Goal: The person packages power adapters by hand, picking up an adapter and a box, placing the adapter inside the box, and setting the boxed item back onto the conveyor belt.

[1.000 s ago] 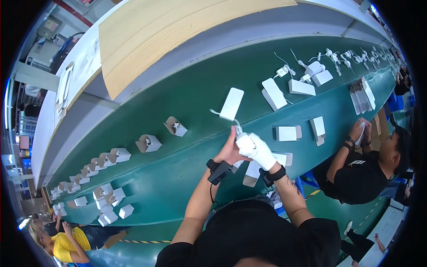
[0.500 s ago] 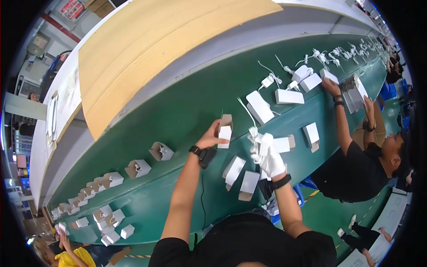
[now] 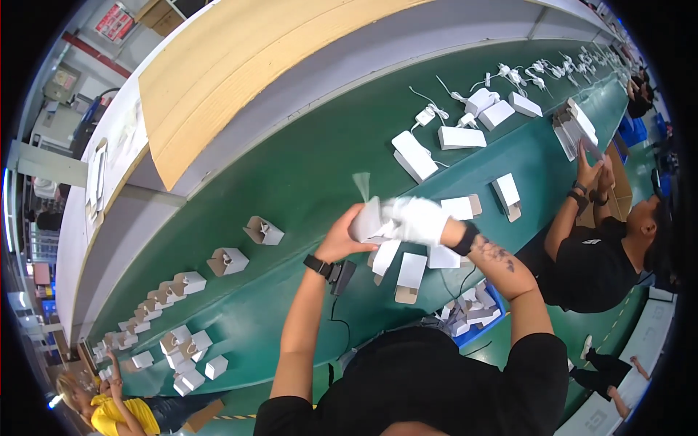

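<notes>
My left hand (image 3: 340, 237) is closed around a small white carton (image 3: 367, 220), its thumb along the near side and its fingers behind. The carton is tilted, with a flap raised at the top. My right hand (image 3: 420, 219), in a white glove, presses up to the carton's mouth from the right. Motion smears its fingers; a bit of a white power adapter (image 3: 388, 227) shows between them and the carton. Just below lie white cartons with open ends, one of them (image 3: 411, 273) near my right forearm and another (image 3: 385, 257) partly under my hands.
Open filled cartons (image 3: 227, 261) line the green bench (image 3: 305, 189) to the left. More cartons and cabled adapters (image 3: 425, 116) lie at the far right. A blue bin (image 3: 496, 317) of cartons stands by my body. Co-workers sit at right and far left.
My right hand has moved left with the white adapter up to the carton in my left hand. The carton has tilted. The co-worker at right has drawn an arm back from the far carton.
</notes>
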The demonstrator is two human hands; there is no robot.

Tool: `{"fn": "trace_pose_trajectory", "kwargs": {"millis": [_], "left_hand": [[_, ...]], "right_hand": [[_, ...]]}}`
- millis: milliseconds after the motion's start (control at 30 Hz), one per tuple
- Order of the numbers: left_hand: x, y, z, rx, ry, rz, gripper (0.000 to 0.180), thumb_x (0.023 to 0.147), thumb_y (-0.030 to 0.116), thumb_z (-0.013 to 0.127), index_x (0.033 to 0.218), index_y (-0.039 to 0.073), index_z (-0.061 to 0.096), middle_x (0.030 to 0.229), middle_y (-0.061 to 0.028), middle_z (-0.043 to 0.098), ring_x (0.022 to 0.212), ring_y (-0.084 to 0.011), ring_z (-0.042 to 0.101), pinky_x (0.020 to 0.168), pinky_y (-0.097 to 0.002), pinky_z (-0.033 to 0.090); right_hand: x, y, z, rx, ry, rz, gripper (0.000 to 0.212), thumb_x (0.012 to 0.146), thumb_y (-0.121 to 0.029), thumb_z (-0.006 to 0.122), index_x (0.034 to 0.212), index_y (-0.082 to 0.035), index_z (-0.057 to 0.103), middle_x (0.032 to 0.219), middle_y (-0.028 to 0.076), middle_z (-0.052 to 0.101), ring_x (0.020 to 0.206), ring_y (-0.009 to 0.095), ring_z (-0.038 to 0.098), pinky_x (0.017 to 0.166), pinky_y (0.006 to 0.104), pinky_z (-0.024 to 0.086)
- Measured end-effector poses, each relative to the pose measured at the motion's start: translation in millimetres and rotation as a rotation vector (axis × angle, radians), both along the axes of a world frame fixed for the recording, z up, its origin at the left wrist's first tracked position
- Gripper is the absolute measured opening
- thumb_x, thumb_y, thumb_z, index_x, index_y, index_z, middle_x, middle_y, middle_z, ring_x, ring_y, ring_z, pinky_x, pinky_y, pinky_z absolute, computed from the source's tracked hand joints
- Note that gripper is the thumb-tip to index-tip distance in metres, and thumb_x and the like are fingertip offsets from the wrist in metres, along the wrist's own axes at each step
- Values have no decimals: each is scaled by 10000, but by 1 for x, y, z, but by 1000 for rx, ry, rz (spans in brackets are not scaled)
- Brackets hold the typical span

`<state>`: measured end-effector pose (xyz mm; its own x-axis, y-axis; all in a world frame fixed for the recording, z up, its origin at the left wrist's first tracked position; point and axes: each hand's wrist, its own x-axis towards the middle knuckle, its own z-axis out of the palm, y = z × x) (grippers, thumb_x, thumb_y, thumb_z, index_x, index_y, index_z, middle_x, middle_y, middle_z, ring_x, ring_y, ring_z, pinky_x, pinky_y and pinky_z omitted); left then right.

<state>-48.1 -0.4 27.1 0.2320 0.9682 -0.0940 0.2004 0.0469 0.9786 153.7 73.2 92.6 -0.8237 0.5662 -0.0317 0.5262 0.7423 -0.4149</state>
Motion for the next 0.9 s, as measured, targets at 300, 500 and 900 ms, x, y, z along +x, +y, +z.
{"fn": "trace_pose_trajectory", "kwargs": {"millis": [300,500,900], "left_hand": [[7,11,-17,168,184,84,746,595,131,838,1220,52,438,1172,-64,491,1087,-184,494,946,-332,409],[-59,3,-56,127,-233,526,918,582,190,858,1303,48,309,1200,-77,467,1112,-196,473,962,-350,397],[-66,-69,-9,254,170,996,965,652,197,801,1399,69,203,1370,-153,345,1218,-281,408,1028,-380,301]], "right_hand": [[-17,17,-29,-299,300,77,201,773,-189,646,904,-37,652,867,125,649,819,279,618,735,371,497],[6,149,-71,-237,323,-984,210,841,-232,598,925,-43,634,899,135,657,852,226,612,691,378,478],[-7,271,-185,-180,-88,-1410,237,865,-264,492,1003,-168,659,1059,80,648,1041,248,595,769,390,501]]}}
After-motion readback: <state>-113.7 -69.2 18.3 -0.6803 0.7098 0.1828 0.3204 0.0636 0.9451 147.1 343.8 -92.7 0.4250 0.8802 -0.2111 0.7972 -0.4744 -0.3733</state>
